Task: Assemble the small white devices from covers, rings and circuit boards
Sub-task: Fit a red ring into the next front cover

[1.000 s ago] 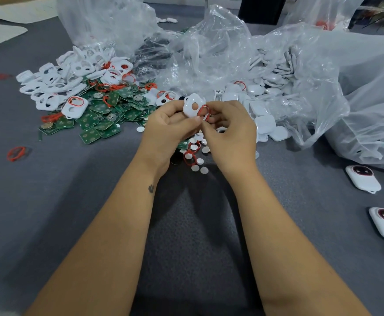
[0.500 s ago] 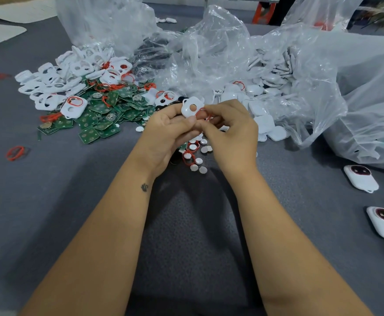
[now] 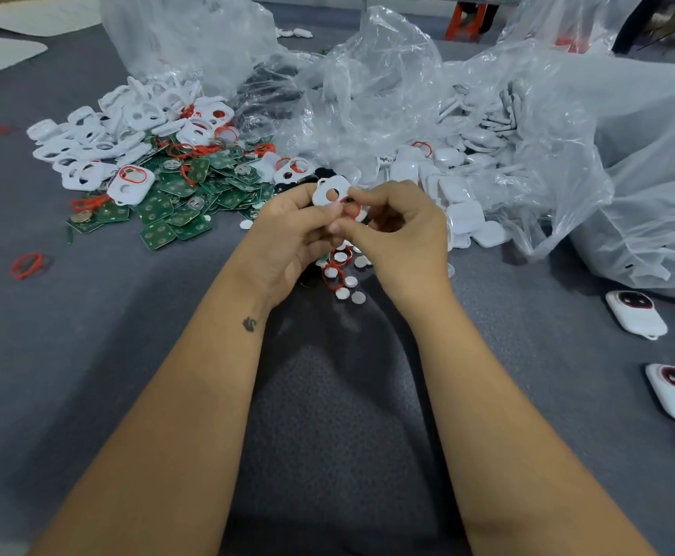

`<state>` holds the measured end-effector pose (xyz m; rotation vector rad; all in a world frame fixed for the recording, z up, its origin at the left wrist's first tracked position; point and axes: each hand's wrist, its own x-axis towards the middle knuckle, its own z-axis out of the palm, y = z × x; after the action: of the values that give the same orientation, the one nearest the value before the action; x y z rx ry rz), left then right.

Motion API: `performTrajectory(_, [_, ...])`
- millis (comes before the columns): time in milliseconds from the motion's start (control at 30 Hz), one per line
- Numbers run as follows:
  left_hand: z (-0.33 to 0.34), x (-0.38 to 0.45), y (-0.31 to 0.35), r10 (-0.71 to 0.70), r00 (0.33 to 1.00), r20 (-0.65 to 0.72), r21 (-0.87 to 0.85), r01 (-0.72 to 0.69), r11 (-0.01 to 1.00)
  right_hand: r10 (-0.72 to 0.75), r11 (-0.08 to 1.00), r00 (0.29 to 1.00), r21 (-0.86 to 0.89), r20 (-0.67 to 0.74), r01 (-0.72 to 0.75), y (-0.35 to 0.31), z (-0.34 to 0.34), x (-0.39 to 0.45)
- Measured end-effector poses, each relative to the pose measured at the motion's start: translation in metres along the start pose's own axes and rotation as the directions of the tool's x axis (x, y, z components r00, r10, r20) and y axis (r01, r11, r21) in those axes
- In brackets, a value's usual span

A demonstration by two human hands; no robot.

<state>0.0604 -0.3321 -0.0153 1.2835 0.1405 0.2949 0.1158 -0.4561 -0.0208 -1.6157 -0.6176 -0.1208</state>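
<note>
White cover [image 3: 329, 193]: pinched upright in left hand [image 3: 287, 234]; red ring [image 3: 352, 208], gripped by right hand [image 3: 402, 230], held touching its right edge.

There is one camera, worn on the person's head. It looks forward and down over both arms at the grey table [image 3: 87, 355]. The hands are near, in the middle. The plastic bags [image 3: 388, 94] sit farther back.
</note>
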Motion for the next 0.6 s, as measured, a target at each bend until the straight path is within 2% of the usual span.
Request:
performTrajectory(167, [0.004, -0.0008, -0.0022, 0.05, 0.996, -0.08, 0.02, -0.048, 0.999, 0.057, 0.997, 0.997, 0.046, 0.051, -0.059, -0.0003, 0.0024, -0.0014])
performTrajectory(300, [0.004, 0.0017, -0.0036, 0.081, 0.982, -0.171, 0.026, -0.077, 0.997, 0.123, 0.979, 0.989, 0.15, 0.087, -0.135, -0.0001, 0.0016, 0.0022])
performTrajectory(400, [0.005, 0.0022, -0.005, 0.11, 0.979, -0.169, 0.064, -0.101, 0.993, 0.183, 0.941, 0.975, 0.265, 0.124, -0.211, 0.0002, 0.0008, 0.0045])
performTrajectory(600, [0.0045, 0.0006, -0.0073, 0.16, 0.979, -0.128, 0.151, -0.14, 0.979, 0.245, 0.912, 0.963, 0.312, 0.109, -0.267, 0.0038, -0.0018, 0.0061])
